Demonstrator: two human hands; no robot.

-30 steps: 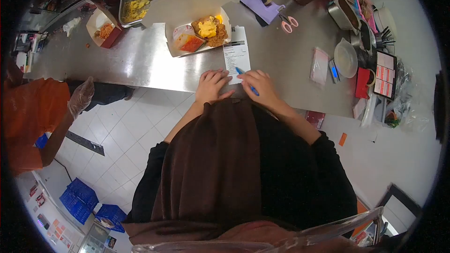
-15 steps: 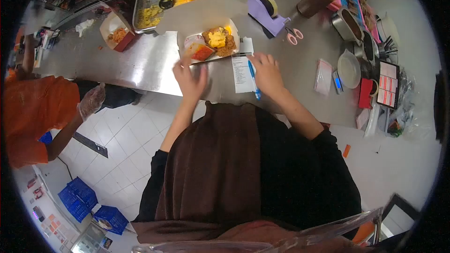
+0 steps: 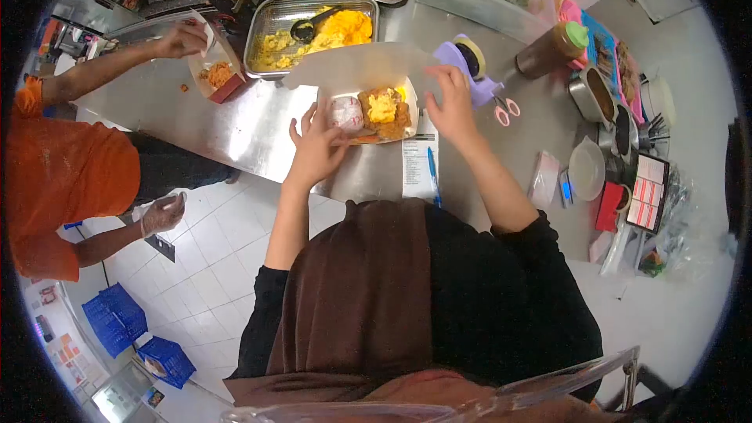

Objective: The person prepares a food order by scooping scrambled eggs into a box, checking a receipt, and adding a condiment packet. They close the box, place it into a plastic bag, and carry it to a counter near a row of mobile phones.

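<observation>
An open cardboard food box [image 3: 413, 121] lies on the steel counter, its lid [image 3: 360, 66] raised at the back. Inside are a round paper-wrapped portion [image 3: 345, 113] and a fried piece with yellow topping [image 3: 382, 107]. My left hand [image 3: 317, 147] is over the box's front left corner with its fingers spread, partly hiding that edge. An orange strip shows beside its thumb. At the right, my right hand [image 3: 452, 106] has its fingers apart, fingertips right at the lid's edge. A printed slip [image 3: 415, 168] with a blue pen [image 3: 432, 176] lies in front.
Behind the box stands a metal tray [image 3: 266, 51] of yellow food with a black ladle [image 3: 304, 30]. A co-worker's hand [image 3: 182, 41] reaches to another food box [image 3: 227, 88]. To the right are a purple tape dispenser [image 3: 486, 92], scissors [image 3: 505, 112] and a sauce bottle [image 3: 548, 51].
My right hand has moved from beside the slip up to the lid. My left hand now covers the front left corner, where a red-orange piece showed. The co-worker's arm has reached to the other box.
</observation>
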